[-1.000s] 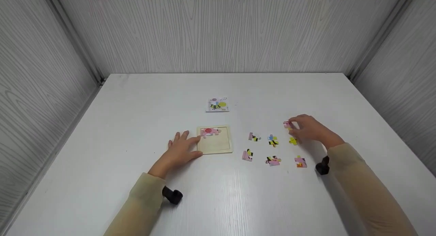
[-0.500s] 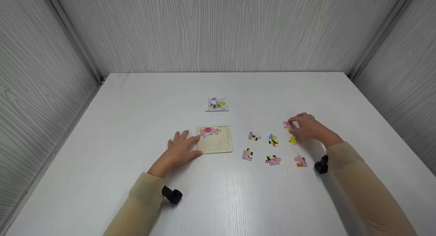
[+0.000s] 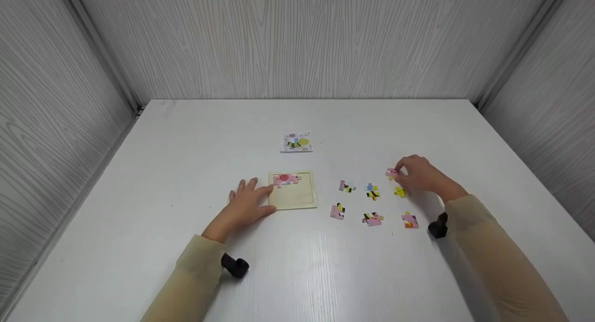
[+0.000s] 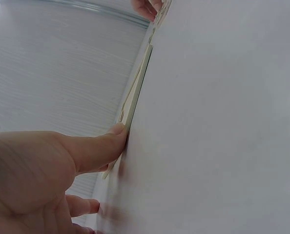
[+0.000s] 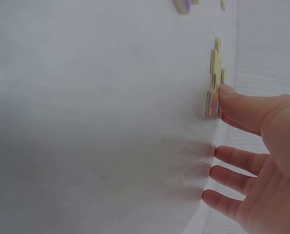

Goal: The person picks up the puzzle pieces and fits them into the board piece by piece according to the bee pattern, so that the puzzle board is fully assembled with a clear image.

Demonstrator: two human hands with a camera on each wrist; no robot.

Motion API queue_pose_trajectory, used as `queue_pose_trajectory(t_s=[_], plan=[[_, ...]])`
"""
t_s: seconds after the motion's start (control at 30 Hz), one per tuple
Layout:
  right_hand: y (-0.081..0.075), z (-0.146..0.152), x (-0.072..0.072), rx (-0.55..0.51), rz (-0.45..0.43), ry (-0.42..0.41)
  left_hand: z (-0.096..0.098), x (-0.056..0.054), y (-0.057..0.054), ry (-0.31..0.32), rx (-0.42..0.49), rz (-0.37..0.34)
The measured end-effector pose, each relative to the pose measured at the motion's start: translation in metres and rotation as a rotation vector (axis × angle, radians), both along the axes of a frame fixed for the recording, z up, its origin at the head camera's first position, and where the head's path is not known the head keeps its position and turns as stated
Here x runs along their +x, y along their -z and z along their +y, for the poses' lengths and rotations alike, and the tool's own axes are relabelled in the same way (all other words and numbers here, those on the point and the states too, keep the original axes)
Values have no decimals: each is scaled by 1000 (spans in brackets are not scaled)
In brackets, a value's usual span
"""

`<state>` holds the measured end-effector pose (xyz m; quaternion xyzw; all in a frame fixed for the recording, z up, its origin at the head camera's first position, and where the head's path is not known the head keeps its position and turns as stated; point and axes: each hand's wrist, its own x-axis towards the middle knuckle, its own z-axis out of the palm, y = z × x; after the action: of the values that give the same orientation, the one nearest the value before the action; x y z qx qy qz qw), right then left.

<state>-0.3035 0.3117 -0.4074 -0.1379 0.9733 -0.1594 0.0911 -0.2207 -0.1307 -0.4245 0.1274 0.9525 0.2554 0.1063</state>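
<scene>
With fingers spread and fairly straight, my left hand (image 3: 245,207) rests at the left side of a shallow wooden puzzle tray (image 3: 314,192). Its thumb (image 4: 103,146) touches the tray's edge in the left wrist view. One pink puzzle piece with a red round shape (image 3: 284,179) lies inside the tray's upper left corner. My right hand (image 3: 418,173) pinches a pink puzzle piece (image 3: 391,174) between thumb and index finger, and its other fingers reach down to the table. A yellow puzzle piece (image 3: 399,192) lies just below that hand.
Several more loose pieces lie between the tray and my right hand, among them a bee-striped piece (image 3: 372,192), a pink and black piece (image 3: 372,219) and a pink and orange piece (image 3: 410,220). Behind the tray lies a square picture card (image 3: 297,142). Panels enclose the white table (image 3: 186,141).
The pink piece at my right fingertips has turned and shifted slightly towards me. My left hand and the tray keep their places.
</scene>
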Motion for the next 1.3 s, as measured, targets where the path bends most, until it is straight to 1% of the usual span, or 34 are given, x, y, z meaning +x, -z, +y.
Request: queue_pose_trajectory(t_s=[0.3,0.57,0.7,0.9,1.0,1.13,1.3], plan=[[-6,-4,5,-68,-30,63,0,1,-2,1,-5,-13],[-11,-14,11,-101,-49,63,1,1,-3,1,-13,-8],[-12,-20,15,-112,-28,35,0,2,-2,0,-8,-14],[-15,-29,20,-161,50,-60,0,2,-4,0,-3,-16],[-15,-35,21,-184,79,-85,0,2,-4,2,-9,-16],[-16,-43,23,-196,95,-101,1,2,-4,0,-11,-22],[-19,-55,28,-197,106,-146,1,2,-4,-4,-13,-24]])
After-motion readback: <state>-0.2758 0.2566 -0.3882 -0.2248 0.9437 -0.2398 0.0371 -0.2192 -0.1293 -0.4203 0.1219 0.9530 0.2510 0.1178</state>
